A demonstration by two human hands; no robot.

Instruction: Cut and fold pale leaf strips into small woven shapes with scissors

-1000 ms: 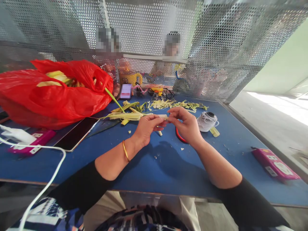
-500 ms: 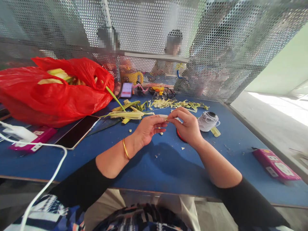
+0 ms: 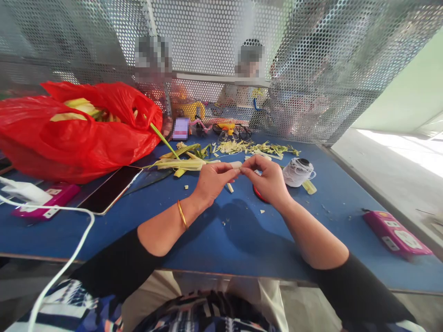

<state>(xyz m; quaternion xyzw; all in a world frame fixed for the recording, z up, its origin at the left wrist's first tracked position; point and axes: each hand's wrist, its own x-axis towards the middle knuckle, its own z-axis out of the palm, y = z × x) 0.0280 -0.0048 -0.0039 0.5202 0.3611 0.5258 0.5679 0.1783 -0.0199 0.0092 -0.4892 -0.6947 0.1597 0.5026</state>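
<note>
My left hand (image 3: 212, 183) and my right hand (image 3: 266, 179) meet above the middle of the blue table, fingertips pinched together. Between them is a small pale strip of husk (image 3: 236, 164), partly covered by the fingers. Under my right hand a red curved handle (image 3: 259, 193) shows; the rest of that tool is hidden. Just right of that hand stands a spool of white thread (image 3: 296, 173). Long pale-green husk leaves (image 3: 182, 164) lie to the left of my fingers. Beyond the hands spreads a heap of cut husk bits (image 3: 238, 147).
A red plastic bag (image 3: 104, 143) of husks fills the left rear. In front of it lie a dark phone (image 3: 110, 190) and a magenta power strip (image 3: 51, 201) with a white cable. Another magenta power strip (image 3: 398, 234) sits at right. A perforated metal screen (image 3: 214, 41) closes the back, with people behind.
My left fingers have curled in and the thumb now lies along the pale strip, more of which shows above the fingertips. Both hands stay in nearly the same place.
</note>
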